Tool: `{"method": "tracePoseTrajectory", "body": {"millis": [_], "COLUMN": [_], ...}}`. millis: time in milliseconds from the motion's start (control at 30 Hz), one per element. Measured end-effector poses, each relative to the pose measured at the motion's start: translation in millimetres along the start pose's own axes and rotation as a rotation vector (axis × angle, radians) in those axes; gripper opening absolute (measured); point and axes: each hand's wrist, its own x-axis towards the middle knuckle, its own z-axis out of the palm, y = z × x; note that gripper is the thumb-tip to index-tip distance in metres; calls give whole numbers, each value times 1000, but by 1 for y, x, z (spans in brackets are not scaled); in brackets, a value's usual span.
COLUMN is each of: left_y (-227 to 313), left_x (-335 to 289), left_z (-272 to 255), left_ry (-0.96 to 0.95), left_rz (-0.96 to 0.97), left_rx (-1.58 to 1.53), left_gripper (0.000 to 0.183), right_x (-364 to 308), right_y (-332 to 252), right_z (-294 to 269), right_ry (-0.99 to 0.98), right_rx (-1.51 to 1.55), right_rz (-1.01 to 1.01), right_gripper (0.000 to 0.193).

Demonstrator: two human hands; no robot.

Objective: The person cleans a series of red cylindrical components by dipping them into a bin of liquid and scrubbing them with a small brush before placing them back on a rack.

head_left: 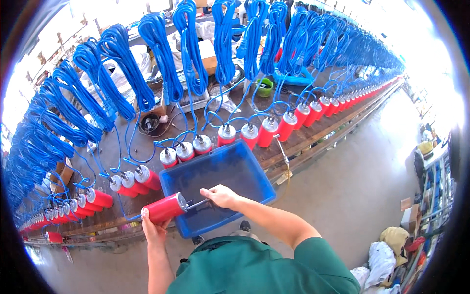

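Over the near left corner of the blue plastic bin (247, 169), the left hand (154, 226) is wrapped around a red cylinder (165, 208), holding it level with its silver cap toward the bin. The right hand (221, 195), just above the bin's open inside, is clenched on a thin metal tool (196, 204) whose tip meets that cap. What lies in the bin cannot be made out. Beyond the bin, a long row of red cylinders (267, 131) lies on the worktop (147, 147), each tied to a hanging coil of blue cable (191, 44).
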Motion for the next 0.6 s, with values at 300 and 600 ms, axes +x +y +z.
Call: {"method": "tracePoseTrajectory", "body": {"millis": [300, 600], "left_y": [8, 4], "left_x": [-4, -3], "left_z": [11, 10], "left_ry": [65, 9], "left_rz": [-27, 37], "left_rx": [-27, -1], "left_gripper": [67, 66], "right_x": [-34, -23], "right_y": [-12, -16], "right_z": [-24, 4], "right_ry": [94, -168], "right_rx": [-722, 389], "right_rz": [-830, 85], "right_gripper": [50, 46]}}
